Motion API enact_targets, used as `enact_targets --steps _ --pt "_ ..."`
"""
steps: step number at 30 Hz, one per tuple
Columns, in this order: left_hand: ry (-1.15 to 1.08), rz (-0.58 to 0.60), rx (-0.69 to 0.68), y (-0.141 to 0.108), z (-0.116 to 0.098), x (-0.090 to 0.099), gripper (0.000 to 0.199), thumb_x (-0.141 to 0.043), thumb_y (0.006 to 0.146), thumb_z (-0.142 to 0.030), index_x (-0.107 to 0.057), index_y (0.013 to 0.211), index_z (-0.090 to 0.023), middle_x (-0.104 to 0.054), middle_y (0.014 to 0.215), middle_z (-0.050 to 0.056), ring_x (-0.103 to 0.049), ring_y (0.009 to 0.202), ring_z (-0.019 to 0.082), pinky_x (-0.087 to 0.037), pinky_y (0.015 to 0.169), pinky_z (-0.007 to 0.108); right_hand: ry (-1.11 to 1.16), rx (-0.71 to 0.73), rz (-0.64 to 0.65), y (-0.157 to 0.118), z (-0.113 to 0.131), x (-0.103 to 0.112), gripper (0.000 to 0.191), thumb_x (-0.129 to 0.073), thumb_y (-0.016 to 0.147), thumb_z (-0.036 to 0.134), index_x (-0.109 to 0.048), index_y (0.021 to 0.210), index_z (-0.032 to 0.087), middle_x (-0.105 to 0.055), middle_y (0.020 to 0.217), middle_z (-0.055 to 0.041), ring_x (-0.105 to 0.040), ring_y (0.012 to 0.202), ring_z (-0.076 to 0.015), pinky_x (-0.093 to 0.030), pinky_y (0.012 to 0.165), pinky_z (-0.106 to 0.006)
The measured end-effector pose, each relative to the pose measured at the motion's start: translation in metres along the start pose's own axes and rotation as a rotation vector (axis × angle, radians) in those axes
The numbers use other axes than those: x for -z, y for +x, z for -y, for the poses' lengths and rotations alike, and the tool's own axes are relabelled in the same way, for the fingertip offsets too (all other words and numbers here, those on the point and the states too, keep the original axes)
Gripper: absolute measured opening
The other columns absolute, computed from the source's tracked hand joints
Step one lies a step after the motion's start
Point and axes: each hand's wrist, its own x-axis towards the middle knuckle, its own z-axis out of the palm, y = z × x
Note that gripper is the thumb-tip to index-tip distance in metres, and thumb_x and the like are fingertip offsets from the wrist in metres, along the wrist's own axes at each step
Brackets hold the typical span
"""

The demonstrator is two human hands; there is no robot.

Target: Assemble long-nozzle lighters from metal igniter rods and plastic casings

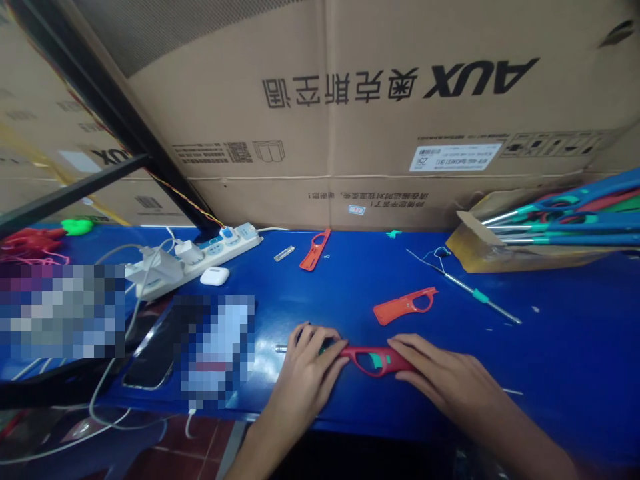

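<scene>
A red utility lighter (354, 351) with a green trigger (376, 361) lies level between my hands, low over the blue table. My left hand (313, 353) is closed around its neck end, where a short metal tube tip (281, 349) sticks out to the left. The fingers of my right hand (430, 367) grip the handle end from above and below. Just beyond the lighter rests an orange-red handle half shell (400, 308). Another such shell (315, 251) lies farther back, beside a small clear part (285, 253).
A cardboard box (480, 247) of blue lighters stands at the right. In front of it lie a metal lighter rod (470, 290) and thin wires. Leftward are a power strip (220, 253), a white earbud case (215, 276) and phones (163, 347). A large carton (350, 133) walls the back.
</scene>
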Motion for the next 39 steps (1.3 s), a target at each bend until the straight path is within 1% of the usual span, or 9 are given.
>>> enact_targets --steps 6,10,13,17,21,29,34,37,39 --pt "0.004 0.039 0.011 0.002 -0.003 0.003 0.022 -0.054 0.102 -0.020 -0.069 0.118 -0.023 -0.066 0.111 0.006 -0.060 0.103 0.023 -0.041 0.103 0.053 0.019 -0.033 0.025 -0.007 -0.004 0.002 0.047 -0.029 0.108 0.048 -0.067 0.126 0.027 -0.072 0.121 -0.0043 -0.075 0.079 -0.0181 -0.059 0.061 -0.030" --pt "-0.019 0.052 0.028 0.002 -0.003 0.003 0.021 -0.054 0.102 -0.022 -0.068 0.118 -0.022 -0.066 0.112 0.006 -0.060 0.104 0.022 -0.042 0.103 0.050 0.005 -0.049 0.051 -0.006 -0.001 0.000 0.047 -0.027 0.108 0.049 -0.065 0.128 0.029 -0.070 0.125 -0.0042 -0.075 0.075 -0.0175 -0.058 0.058 -0.031" --pt "-0.034 0.045 0.028 0.001 -0.001 0.002 0.022 -0.053 0.103 -0.021 -0.066 0.121 -0.021 -0.067 0.113 0.007 -0.060 0.106 0.023 -0.041 0.102 0.049 -0.001 -0.048 0.056 -0.006 -0.001 -0.002 0.048 -0.025 0.108 0.048 -0.064 0.129 0.028 -0.069 0.126 -0.0045 -0.074 0.075 -0.0170 -0.058 0.060 -0.031" --pt "-0.059 0.041 0.033 0.001 0.000 0.000 0.019 -0.052 0.103 -0.020 -0.066 0.116 -0.021 -0.067 0.112 0.007 -0.060 0.105 0.022 -0.041 0.101 0.049 -0.005 -0.040 0.029 -0.005 -0.001 -0.003 0.049 -0.026 0.108 0.049 -0.066 0.126 0.028 -0.070 0.122 -0.0043 -0.074 0.071 -0.0154 -0.057 0.057 -0.029" --pt "-0.057 0.026 0.035 0.002 0.001 -0.001 0.018 -0.052 0.103 -0.022 -0.068 0.112 -0.022 -0.068 0.109 0.006 -0.059 0.102 0.022 -0.042 0.098 0.047 0.034 -0.037 -0.002 -0.002 -0.002 -0.001 0.044 -0.032 0.107 0.047 -0.068 0.125 0.028 -0.072 0.116 -0.0037 -0.073 0.068 -0.0141 -0.056 0.055 -0.026" --pt "0.032 -0.006 -0.001 0.000 -0.001 -0.006 0.019 -0.052 0.103 -0.020 -0.070 0.109 -0.022 -0.069 0.105 0.005 -0.062 0.097 0.022 -0.042 0.100 0.048 0.046 -0.023 -0.063 -0.002 -0.001 -0.003 0.040 -0.037 0.107 0.041 -0.071 0.122 0.028 -0.076 0.111 -0.0039 -0.076 0.075 -0.0171 -0.059 0.057 -0.027" --pt "0.082 -0.064 -0.009 -0.002 -0.004 -0.013 0.022 -0.051 0.101 -0.011 -0.068 0.112 -0.020 -0.069 0.108 0.006 -0.062 0.096 0.021 -0.039 0.102 0.049 0.021 -0.023 -0.072 -0.005 0.002 -0.006 0.043 -0.033 0.108 0.042 -0.069 0.123 0.025 -0.075 0.114 -0.0047 -0.076 0.072 -0.0146 -0.059 0.055 -0.024" --pt "0.099 -0.049 -0.018 -0.001 -0.006 -0.011 0.020 -0.053 0.101 -0.012 -0.068 0.112 -0.020 -0.069 0.109 0.006 -0.062 0.096 0.022 -0.039 0.102 0.049 -0.005 -0.034 -0.068 -0.006 0.001 -0.004 0.046 -0.030 0.108 0.043 -0.068 0.126 0.024 -0.074 0.117 -0.0052 -0.075 0.069 -0.0136 -0.058 0.054 -0.024" --pt "0.103 -0.041 -0.021 0.000 -0.006 -0.009 0.019 -0.054 0.101 -0.014 -0.069 0.110 -0.021 -0.070 0.108 0.005 -0.062 0.097 0.022 -0.040 0.101 0.049 0.000 -0.045 -0.059 -0.009 -0.002 -0.002 0.045 -0.031 0.108 0.044 -0.068 0.127 0.027 -0.073 0.119 -0.0048 -0.075 0.071 -0.0141 -0.059 0.056 -0.024"
